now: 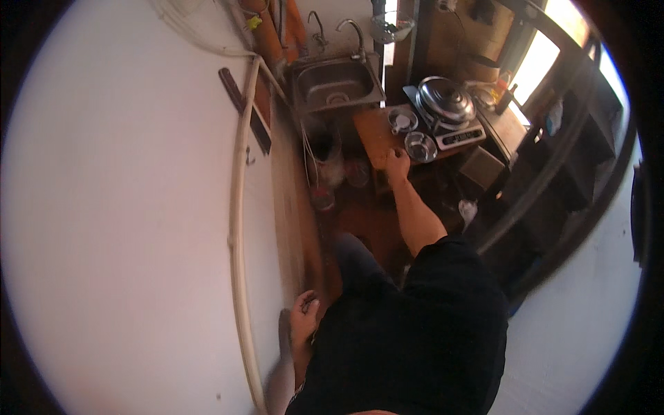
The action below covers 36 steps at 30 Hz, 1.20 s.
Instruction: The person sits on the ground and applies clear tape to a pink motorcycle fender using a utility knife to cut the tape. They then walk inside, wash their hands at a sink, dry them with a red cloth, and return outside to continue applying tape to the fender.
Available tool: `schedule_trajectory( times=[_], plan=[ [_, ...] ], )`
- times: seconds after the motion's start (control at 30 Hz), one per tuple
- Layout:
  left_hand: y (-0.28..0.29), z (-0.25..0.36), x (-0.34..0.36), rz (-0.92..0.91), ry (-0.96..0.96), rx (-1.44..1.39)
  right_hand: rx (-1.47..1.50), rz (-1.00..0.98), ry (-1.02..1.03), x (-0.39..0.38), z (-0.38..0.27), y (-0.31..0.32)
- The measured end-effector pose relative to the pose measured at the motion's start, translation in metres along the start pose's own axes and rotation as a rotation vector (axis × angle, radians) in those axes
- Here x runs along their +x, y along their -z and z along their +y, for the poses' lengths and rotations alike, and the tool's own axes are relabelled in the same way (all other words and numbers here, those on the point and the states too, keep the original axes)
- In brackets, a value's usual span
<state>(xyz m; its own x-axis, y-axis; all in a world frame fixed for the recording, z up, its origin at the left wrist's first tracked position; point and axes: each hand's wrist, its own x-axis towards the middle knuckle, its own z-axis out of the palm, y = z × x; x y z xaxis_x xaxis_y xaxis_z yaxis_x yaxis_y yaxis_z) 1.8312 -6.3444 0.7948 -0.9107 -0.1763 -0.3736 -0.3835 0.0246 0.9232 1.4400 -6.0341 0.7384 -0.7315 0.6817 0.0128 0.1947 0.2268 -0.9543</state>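
Observation:
My right hand [397,163] reaches to the front of a wooden board [373,131], its fingers curled closed; what they hold, if anything, is too small to make out. Just beside it sit a steel bowl [420,156] and another steel bowl [410,116] with a white object [400,123] in it. My left hand [304,315] hangs low by the white wall at my side, fingers curled, contents unclear.
A steel sink [332,99] with taps stands at the back. A lidded pot [446,100] sits on a cooker [460,136]. Dark open stairs [567,173] are at right, a pale pipe [238,235] runs along the left wall, and containers [324,197] stand below the sink.

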Motion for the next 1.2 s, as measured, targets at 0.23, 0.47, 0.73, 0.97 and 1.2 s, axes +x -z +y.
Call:
schedule_trajectory(
  times=[0.23,0.47,0.73,0.97,1.2],
  plan=[
    [-0.047,0.088,0.205,0.048,0.079,-0.240,-0.014,-0.322,0.308,0.233,-0.110,-0.175],
    [-0.119,0.217,0.401,-0.118,0.025,-0.428,-0.166,-0.428,0.424,0.348,-0.164,-0.278],
    [-0.232,0.246,0.656,-0.102,0.409,-0.716,-0.123,-0.454,0.413,0.354,-0.178,-0.280],
    [-0.293,0.205,0.733,-0.098,0.536,-0.692,0.109,-0.535,0.179,0.330,-0.163,-0.270],
    [-0.294,0.173,0.756,-0.109,0.371,-0.718,0.063,-0.655,-0.160,0.219,-0.057,-0.317]
  ],
)
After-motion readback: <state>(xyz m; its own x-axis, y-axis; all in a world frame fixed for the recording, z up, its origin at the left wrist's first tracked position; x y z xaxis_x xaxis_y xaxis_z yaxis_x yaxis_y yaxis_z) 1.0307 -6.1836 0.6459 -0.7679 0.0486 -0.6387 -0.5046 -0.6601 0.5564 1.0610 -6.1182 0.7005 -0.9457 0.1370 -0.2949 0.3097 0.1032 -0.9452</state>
